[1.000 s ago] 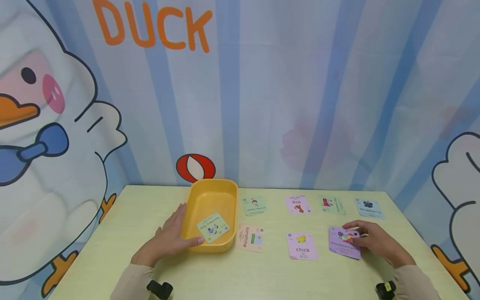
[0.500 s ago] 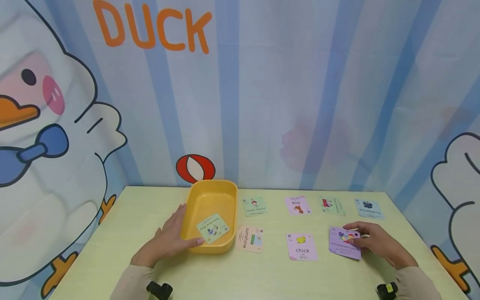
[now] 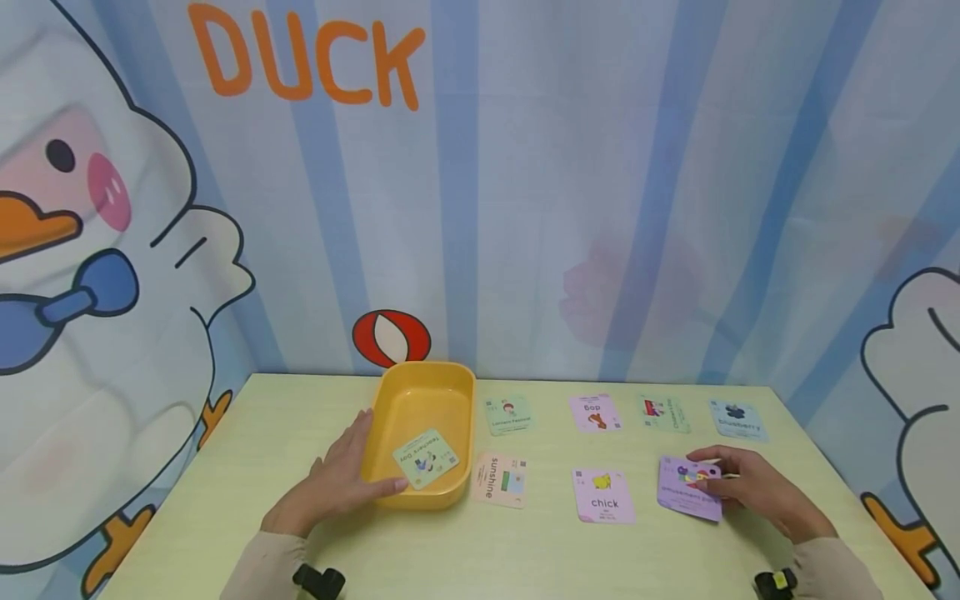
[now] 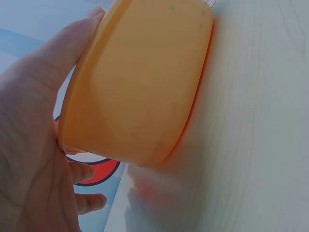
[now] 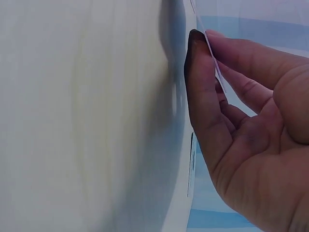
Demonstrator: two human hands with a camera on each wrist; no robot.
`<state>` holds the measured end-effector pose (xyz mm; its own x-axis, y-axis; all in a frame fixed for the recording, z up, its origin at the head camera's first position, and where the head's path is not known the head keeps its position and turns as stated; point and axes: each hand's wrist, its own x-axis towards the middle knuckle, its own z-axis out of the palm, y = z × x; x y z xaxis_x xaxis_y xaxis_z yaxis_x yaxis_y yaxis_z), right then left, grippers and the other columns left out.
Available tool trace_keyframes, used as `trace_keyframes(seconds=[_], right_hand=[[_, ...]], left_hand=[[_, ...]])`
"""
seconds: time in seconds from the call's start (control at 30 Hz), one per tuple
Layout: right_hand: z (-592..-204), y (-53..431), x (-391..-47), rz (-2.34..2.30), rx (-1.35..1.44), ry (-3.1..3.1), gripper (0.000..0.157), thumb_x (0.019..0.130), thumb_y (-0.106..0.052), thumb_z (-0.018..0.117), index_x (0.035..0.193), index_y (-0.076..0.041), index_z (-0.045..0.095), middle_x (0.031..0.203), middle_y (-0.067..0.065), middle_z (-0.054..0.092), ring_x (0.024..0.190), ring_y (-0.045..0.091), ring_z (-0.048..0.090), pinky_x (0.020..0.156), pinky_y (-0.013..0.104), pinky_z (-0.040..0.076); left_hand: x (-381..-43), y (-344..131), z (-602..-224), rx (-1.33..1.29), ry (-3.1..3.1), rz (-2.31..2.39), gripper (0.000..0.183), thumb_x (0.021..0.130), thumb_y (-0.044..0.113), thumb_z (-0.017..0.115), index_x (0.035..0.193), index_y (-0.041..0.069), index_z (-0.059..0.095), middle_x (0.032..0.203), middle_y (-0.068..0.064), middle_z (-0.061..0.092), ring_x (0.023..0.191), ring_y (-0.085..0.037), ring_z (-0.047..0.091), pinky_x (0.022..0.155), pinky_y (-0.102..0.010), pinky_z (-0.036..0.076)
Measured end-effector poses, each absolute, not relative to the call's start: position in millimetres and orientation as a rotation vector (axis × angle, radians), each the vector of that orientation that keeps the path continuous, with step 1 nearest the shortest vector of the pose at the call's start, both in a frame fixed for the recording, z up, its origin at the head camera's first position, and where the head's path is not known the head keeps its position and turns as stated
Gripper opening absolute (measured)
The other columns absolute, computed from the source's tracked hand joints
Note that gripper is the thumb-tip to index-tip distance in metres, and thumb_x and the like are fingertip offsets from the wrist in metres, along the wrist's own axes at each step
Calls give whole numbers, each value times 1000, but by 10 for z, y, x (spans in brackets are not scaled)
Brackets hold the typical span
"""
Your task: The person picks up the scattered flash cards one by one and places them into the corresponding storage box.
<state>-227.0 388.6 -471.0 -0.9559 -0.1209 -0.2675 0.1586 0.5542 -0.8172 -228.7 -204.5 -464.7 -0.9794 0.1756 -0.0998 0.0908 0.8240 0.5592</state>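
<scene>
My right hand [image 3: 750, 483] pinches a purple picture card [image 3: 686, 492] between thumb and fingers. The word "amusement" shows on its face. In the right wrist view the card [image 5: 216, 63] is seen edge-on, tilted up from the table, with the thumb and a fingertip on opposite sides. My left hand [image 3: 337, 475] rests against the left side of a yellow plastic tray [image 3: 427, 400], fingers fairly straight and thumb over the near rim. Inside the tray lies a green "Teachers Day" card [image 3: 426, 458]. The left wrist view shows the outer wall of the tray [image 4: 140, 87] beside the palm.
Cards lie face up in two rows: Lantern Festival [image 3: 508, 414], dog [image 3: 596, 412], another green card [image 3: 663, 413] and blueberry [image 3: 738, 419] behind, sunshine [image 3: 499, 480] and chick [image 3: 603, 496] in front. A duck-print curtain [image 3: 525, 208] hangs behind the table [image 3: 525, 558].
</scene>
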Motion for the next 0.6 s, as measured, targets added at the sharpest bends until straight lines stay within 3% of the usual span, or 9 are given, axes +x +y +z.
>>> trace_keyframes(seconds=[0.6], right_hand=[[-4721,3880,-2272,-1369,51,2488,45,99,-11,66,140,3,55,114,15,63,83,22,62,64,34,55]], left_hand=[[-2269,-2031,-4606,215,2862,863,127,79,71,70,163,10,-2,170,-20,7,153,-47,14,107,-84,12]])
